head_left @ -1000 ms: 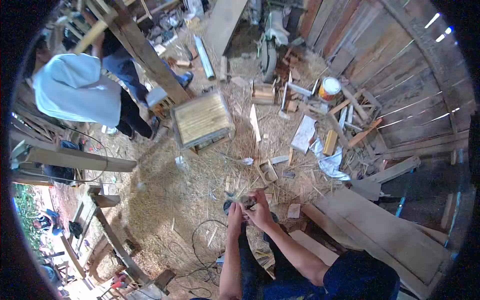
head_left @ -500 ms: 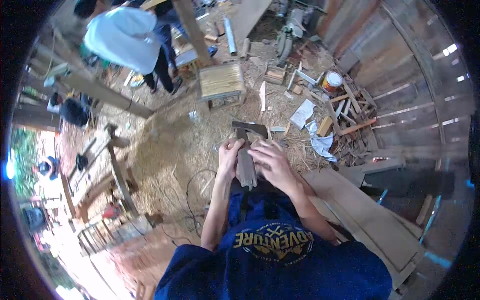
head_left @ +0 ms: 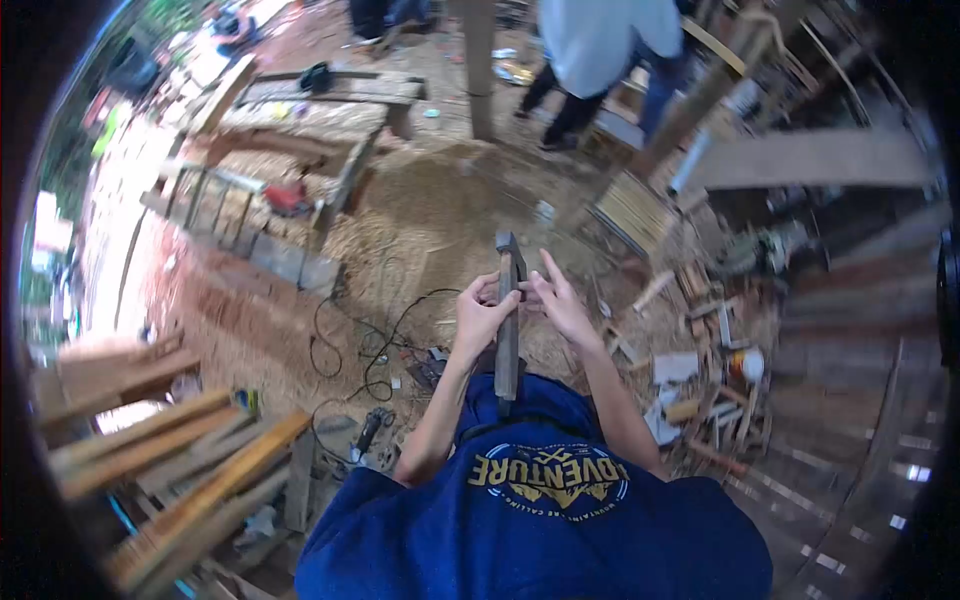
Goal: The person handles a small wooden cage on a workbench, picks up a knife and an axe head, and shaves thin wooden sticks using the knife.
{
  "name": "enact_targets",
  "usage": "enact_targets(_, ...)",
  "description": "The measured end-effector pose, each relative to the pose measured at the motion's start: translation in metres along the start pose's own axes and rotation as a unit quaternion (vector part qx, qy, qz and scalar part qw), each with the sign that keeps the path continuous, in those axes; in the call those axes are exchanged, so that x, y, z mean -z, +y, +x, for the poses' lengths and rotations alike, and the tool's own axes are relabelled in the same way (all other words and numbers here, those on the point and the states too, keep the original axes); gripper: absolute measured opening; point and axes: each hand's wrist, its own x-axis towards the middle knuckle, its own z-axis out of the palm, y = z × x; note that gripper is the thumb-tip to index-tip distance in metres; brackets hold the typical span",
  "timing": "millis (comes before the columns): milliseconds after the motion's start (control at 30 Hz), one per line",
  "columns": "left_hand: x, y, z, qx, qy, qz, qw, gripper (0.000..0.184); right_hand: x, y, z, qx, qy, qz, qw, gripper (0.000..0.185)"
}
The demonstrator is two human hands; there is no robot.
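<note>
In front of my chest stands a long grey-brown wooden piece (head_left: 507,350) with a shorter crosspiece at its far end, seen almost edge-on. My left hand (head_left: 483,318) is closed around its middle, thumb lying along the near face. On the other side is my right hand (head_left: 563,312), its fingers stretched apart and one pointing away from me. Its fingertips come close to the wooden piece just below the crosspiece; whether they touch it I cannot tell.
A dark cable (head_left: 385,345) loops over the sawdust beside a power tool (head_left: 372,430). Timber beams (head_left: 200,490) are stacked at lower left. Wood offcuts and a paint can (head_left: 747,365) lie at right. A person in a white shirt (head_left: 600,50) stands ahead, near a wooden post (head_left: 479,70).
My view has swung to the left, bringing the stacked beams and power tool into sight. The wooden piece has turned edge-on, and my right hand's fingers have spread away from it.
</note>
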Motion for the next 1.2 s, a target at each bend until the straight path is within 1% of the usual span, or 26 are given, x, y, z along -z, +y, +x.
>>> enact_targets(33, 0.017, 0.007, -0.001, -0.028, 0.022, -0.002, 0.999, 0.049, -0.024, -0.010, 0.017, -0.015, -0.021, -0.014, 1.000, 0.071)
enact_targets(67, 0.036, 0.014, -0.007, -0.054, 0.042, -0.002, 0.998, 0.049, -0.054, -0.018, 0.029, -0.043, -0.025, 0.006, 0.999, 0.065)
enact_targets(100, 0.053, 0.018, -0.010, -0.077, 0.062, 0.001, 0.995, 0.049, -0.080, -0.029, 0.042, -0.017, -0.055, 0.003, 0.998, 0.062)
enact_targets(167, 0.084, 0.021, -0.014, -0.084, 0.107, 0.017, 0.991, 0.051, -0.136, -0.044, 0.062, 0.034, -0.110, 0.007, 0.993, 0.056)
enact_targets(233, 0.116, 0.025, -0.019, -0.097, 0.141, 0.054, 0.984, 0.051, -0.182, -0.040, 0.081, 0.068, -0.104, -0.047, 0.991, 0.053)
enact_targets(267, 0.132, 0.029, -0.022, -0.087, 0.143, 0.056, 0.984, 0.053, -0.198, -0.031, 0.091, 0.066, -0.119, -0.063, 0.989, 0.056)
enact_targets(300, 0.147, 0.032, -0.030, -0.103, 0.137, 0.049, 0.984, 0.054, -0.215, -0.029, 0.093, 0.067, -0.134, -0.081, 0.985, 0.058)
enact_targets(333, 0.163, 0.033, -0.032, -0.119, 0.134, 0.042, 0.983, 0.054, -0.234, -0.043, 0.092, 0.045, -0.149, -0.064, 0.986, 0.066)
enact_targets(367, 0.179, 0.033, -0.036, -0.133, 0.132, 0.036, 0.981, 0.055, -0.252, -0.049, 0.095, 0.052, -0.168, -0.046, 0.983, 0.066)
enact_targets(400, 0.195, 0.042, -0.047, -0.088, 0.120, 0.019, 0.989, 0.046, -0.269, -0.054, 0.099, 0.055, -0.186, -0.026, 0.981, 0.066)
enact_targets(433, 0.210, 0.043, -0.053, -0.106, 0.156, -0.011, 0.982, 0.045, -0.286, -0.058, 0.105, 0.057, -0.203, -0.007, 0.978, 0.067)
enact_targets(467, 0.224, 0.043, -0.059, -0.124, 0.190, -0.040, 0.973, 0.043, -0.301, -0.065, 0.112, 0.094, -0.239, -0.038, 0.966, 0.065)
enact_targets(500, 0.239, 0.041, -0.065, -0.141, 0.222, -0.069, 0.962, 0.041, -0.317, -0.074, 0.111, 0.093, -0.252, -0.053, 0.962, 0.062)
enact_targets(567, 0.270, 0.034, -0.081, -0.123, 0.304, -0.108, 0.939, 0.035, -0.352, -0.081, 0.111, 0.120, -0.301, -0.096, 0.941, 0.061)
enact_targets(633, 0.304, 0.021, -0.089, -0.105, 0.368, -0.149, 0.912, 0.031, -0.386, -0.071, 0.123, 0.167, -0.305, -0.194, 0.917, 0.058)
enact_targets(667, 0.320, 0.021, -0.093, -0.100, 0.405, -0.125, 0.900, 0.029, -0.403, -0.064, 0.129, 0.191, -0.303, -0.241, 0.902, 0.056)
enact_targets(767, 0.372, 0.006, -0.099, -0.096, 0.467, -0.175, 0.861, 0.029, -0.463, -0.036, 0.150, 0.095, -0.341, -0.232, 0.906, 0.050)
enact_targets(800, 0.391, 0.007, -0.099, -0.114, 0.485, -0.181, 0.848, 0.029, -0.486, -0.033, 0.152, 0.050, -0.354, -0.200, 0.912, 0.050)
enact_targets(900, 0.464, 0.000, -0.095, -0.100, 0.532, -0.190, 0.819, 0.028, -0.566, -0.013, 0.177, 0.064, -0.410, -0.218, 0.883, 0.051)
enact_targets(967, 0.525, 0.011, -0.084, -0.070, 0.566, -0.167, 0.804, 0.029, -0.623, 0.010, 0.211, 0.072, -0.491, -0.240, 0.834, 0.056)
enact_targets(1033, 0.579, 0.028, -0.076, -0.040, 0.580, -0.174, 0.795, 0.030, -0.684, -0.013, 0.215, 0.057, -0.534, -0.286, 0.794, 0.059)
enact_targets(1133, 0.669, 0.070, -0.063, -0.039, 0.554, -0.128, 0.822, 0.031, -0.764, -0.014, 0.235, 0.129, -0.577, -0.233, 0.772, 0.058)
enact_targets(1167, 0.690, 0.081, -0.063, -0.036, 0.549, -0.116, 0.827, 0.031, -0.787, -0.017, 0.242, 0.096, -0.578, -0.242, 0.774, 0.057)
enact_targets(1200, 0.713, 0.093, -0.060, -0.060, 0.559, -0.141, 0.815, 0.030, -0.810, -0.028, 0.243, 0.060, -0.577, -0.253, 0.775, 0.057)
